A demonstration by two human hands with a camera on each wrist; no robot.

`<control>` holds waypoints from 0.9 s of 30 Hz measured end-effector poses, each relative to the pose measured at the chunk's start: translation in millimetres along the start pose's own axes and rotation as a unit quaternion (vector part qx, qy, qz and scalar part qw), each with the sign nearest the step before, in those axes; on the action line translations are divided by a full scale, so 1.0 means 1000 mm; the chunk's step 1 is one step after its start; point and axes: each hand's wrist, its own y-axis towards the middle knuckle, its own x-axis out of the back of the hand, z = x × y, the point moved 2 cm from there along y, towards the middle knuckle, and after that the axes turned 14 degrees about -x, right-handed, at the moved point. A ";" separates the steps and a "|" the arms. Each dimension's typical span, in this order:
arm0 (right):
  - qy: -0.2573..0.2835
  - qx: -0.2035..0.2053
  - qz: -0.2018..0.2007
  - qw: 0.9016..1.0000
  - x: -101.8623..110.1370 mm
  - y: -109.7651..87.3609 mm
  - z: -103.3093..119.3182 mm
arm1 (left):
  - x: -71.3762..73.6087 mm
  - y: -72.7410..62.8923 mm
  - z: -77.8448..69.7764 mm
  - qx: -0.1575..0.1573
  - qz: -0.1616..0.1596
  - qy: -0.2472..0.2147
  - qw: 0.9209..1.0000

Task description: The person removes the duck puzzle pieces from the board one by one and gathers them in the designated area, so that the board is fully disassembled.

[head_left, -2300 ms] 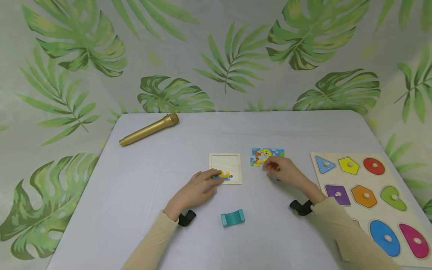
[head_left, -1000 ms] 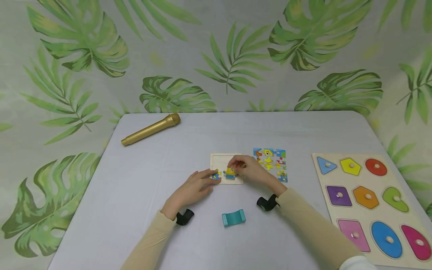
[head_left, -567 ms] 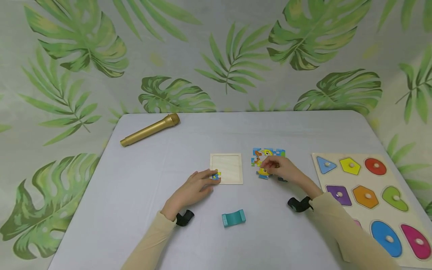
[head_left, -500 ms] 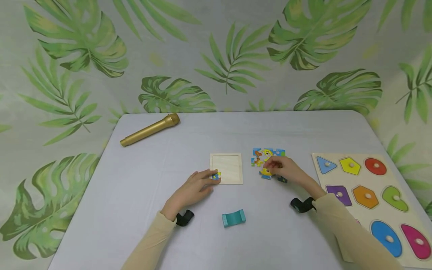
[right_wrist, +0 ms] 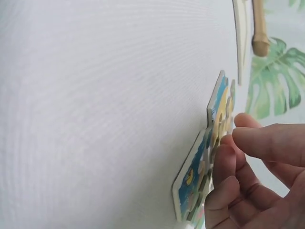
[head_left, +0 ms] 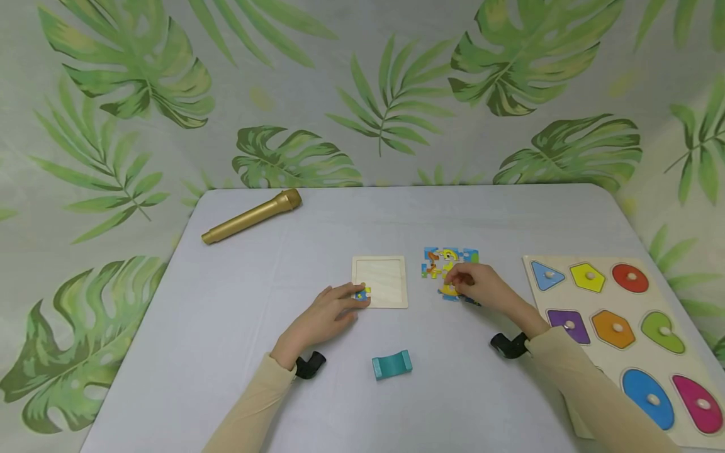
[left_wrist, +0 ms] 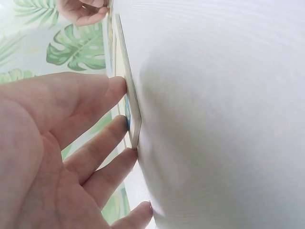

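Observation:
My left hand [head_left: 327, 314] rests on the near left corner of a square wooden puzzle tray [head_left: 387, 277], fingers extended and touching its edge. A small blue and yellow puzzle piece [head_left: 367, 294] lies in that corner, partly under the fingers. To the right, my right hand [head_left: 481, 286] has its bent fingertips at a yellow and blue puzzle piece [head_left: 449, 292] in the near row of a cartoon jigsaw group [head_left: 435, 261]. In the right wrist view the fingers [right_wrist: 245, 136] sit close over the pieces [right_wrist: 190, 176], with no piece lifted between them. The hand covers several pieces.
A teal curved block [head_left: 392, 365] lies near the front of the white table. At the far left is a gold microphone [head_left: 252, 218]. A wooden shape board [head_left: 606, 296] with knobbed coloured shapes stands at the right, partly under the right forearm.
My right hand carried the yellow and blue piece from the tray back to the jigsaw group, then slid it slightly right. The left hand stays at the tray corner.

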 end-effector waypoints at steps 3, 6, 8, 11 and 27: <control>0.003 0.006 -0.004 1.000 0.000 -0.001 0.007 | 0.000 0.000 0.000 -0.004 -0.003 0.001 1.000; 0.012 0.023 -0.001 1.000 -0.005 0.001 0.017 | 0.000 -0.001 0.001 -0.007 -0.004 0.004 1.000; 0.024 0.035 0.008 0.999 -0.011 0.005 0.026 | 0.000 -0.001 0.002 -0.008 0.000 0.007 1.000; 0.041 0.053 0.029 0.997 -0.024 0.013 0.040 | 0.000 -0.002 0.002 -0.014 0.007 0.011 1.000; 0.057 0.094 0.123 0.986 -0.078 0.051 0.106 | 0.009 -0.011 0.005 -0.019 0.012 0.011 1.000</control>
